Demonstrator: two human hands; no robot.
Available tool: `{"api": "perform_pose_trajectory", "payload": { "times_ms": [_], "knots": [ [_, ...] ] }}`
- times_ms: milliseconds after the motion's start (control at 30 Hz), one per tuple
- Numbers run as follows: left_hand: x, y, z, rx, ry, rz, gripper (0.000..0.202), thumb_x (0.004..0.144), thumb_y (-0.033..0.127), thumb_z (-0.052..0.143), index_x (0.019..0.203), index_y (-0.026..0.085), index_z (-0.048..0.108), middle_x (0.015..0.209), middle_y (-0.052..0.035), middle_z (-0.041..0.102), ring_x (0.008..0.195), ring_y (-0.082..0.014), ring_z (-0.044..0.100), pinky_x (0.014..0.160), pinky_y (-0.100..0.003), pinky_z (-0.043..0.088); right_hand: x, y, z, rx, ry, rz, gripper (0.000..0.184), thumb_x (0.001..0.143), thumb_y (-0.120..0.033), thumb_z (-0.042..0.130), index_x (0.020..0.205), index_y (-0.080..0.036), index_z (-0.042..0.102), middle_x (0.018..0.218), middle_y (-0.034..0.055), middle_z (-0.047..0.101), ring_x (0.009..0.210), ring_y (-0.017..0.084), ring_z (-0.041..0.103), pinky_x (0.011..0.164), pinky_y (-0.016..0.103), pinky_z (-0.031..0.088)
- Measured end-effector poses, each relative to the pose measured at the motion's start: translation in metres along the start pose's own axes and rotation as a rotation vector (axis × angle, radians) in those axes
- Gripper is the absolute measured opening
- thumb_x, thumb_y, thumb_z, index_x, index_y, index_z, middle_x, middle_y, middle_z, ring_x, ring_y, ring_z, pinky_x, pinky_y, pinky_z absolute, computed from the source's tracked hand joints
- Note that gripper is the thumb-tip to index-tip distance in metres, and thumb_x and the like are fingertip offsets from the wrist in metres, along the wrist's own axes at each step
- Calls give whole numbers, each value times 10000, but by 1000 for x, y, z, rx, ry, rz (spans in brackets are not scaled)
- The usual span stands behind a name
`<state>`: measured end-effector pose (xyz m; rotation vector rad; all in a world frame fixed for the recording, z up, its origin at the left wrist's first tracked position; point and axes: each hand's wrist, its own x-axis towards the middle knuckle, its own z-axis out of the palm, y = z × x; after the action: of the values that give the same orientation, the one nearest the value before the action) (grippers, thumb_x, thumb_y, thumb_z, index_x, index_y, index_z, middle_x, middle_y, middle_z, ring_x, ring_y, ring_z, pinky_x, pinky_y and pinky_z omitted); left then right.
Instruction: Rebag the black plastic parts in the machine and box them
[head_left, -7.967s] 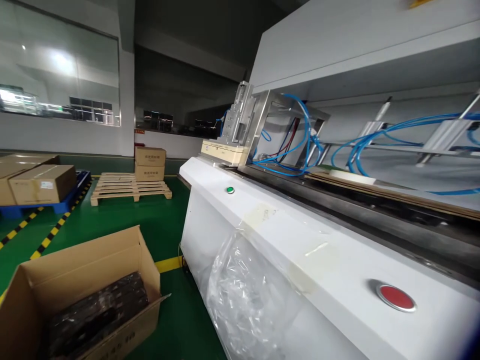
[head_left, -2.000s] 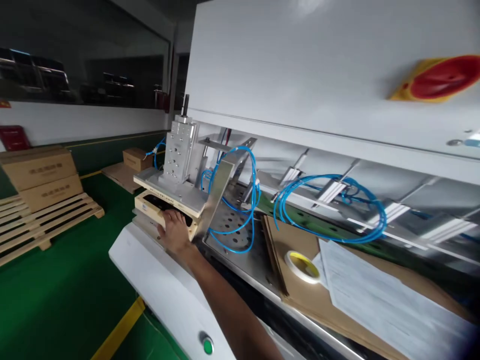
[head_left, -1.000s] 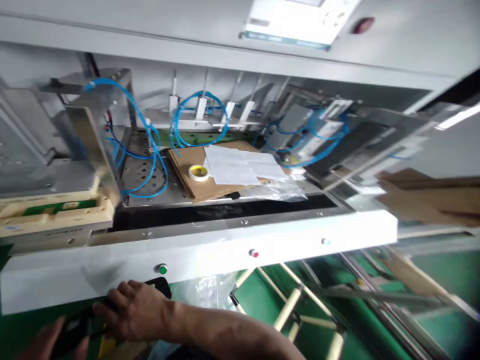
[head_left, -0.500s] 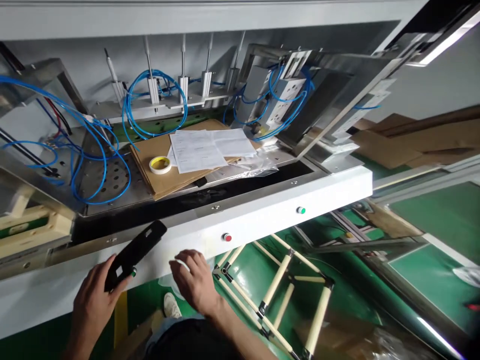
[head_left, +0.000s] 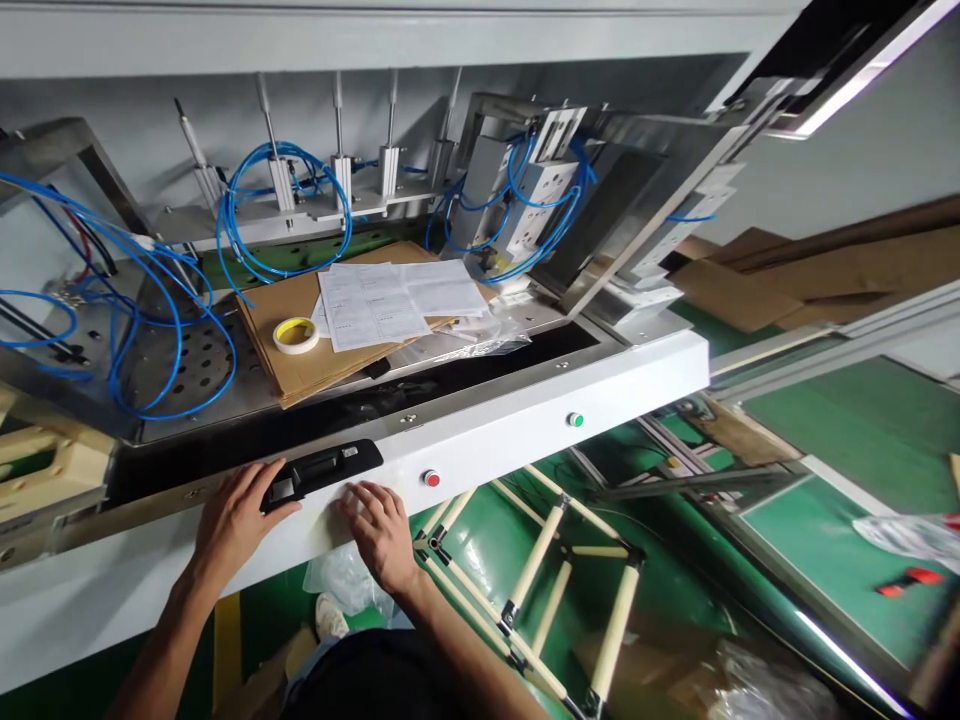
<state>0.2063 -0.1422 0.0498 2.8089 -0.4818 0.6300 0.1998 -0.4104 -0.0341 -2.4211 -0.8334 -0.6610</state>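
Observation:
My left hand (head_left: 238, 510) grips the near left end of a long black plastic trim panel (head_left: 322, 468), thumb in front and fingers behind. The panel has a recess and a small opening near its right end, and lies over the edge of the machine's white front ledge (head_left: 495, 435). Just below its right part is my right hand (head_left: 382, 532), fingers loosely bent and apart, with nothing visible in them. Whether those fingertips touch the ledge I cannot tell.
Behind the ledge, cardboard sheets (head_left: 270, 365) carry printed papers (head_left: 375, 305) and a tape roll (head_left: 295, 335). Blue air tubes (head_left: 225, 225) loop around the machine. A red button (head_left: 430, 479) and a green button (head_left: 575, 420) sit on the ledge front. A pipe frame (head_left: 536, 560) stands below.
My left hand has raised the black panel up and right onto the ledge, turning it flatter with its recessed face showing. My right hand stays close by. The view has shifted slightly right.

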Motion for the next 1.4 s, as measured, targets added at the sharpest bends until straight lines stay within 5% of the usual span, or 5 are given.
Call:
{"api": "perform_pose_trajectory", "payload": {
  "times_ms": [667,767,933,1133,1400],
  "knots": [
    [3,3,18,-43,25,-13,564,966,517,687,1435,223,574,1284,-134,735,1149,-342,687,947,-456,542,-2,8,6,-12,66,-15,394,1069,-240,519,1424,-343,659,1307,50,748,1262,240,597,1113,449,424],
    [-9,-4,8,-99,177,-122,574,1012,510,613,1500,223,521,1361,-155,689,1206,-340,661,1009,-477,526,1,11,4,2,64,-20,394,1070,-226,518,1415,-344,664,1282,45,758,1249,238,602,1110,445,422],
    [-66,-9,-4,-6,607,-322,437,941,330,757,1337,197,631,1063,-117,714,995,-293,679,882,-422,548,7,12,0,23,55,-33,374,1058,-194,522,1367,-314,694,1247,67,760,1231,240,612,1091,444,439],
    [-97,11,5,181,231,-26,207,914,266,800,1099,233,714,1026,-82,752,886,-262,676,831,-401,494,14,10,-6,37,42,-19,261,1004,-206,655,1234,-293,745,1209,56,776,1185,237,645,1080,434,460],
    [-88,13,10,186,239,-35,214,945,57,693,1108,192,722,963,-58,783,866,-239,670,811,-380,465,22,11,-8,14,43,-51,231,992,-220,689,1210,-276,740,1179,54,796,1161,239,676,1082,442,463]
  ]
}}
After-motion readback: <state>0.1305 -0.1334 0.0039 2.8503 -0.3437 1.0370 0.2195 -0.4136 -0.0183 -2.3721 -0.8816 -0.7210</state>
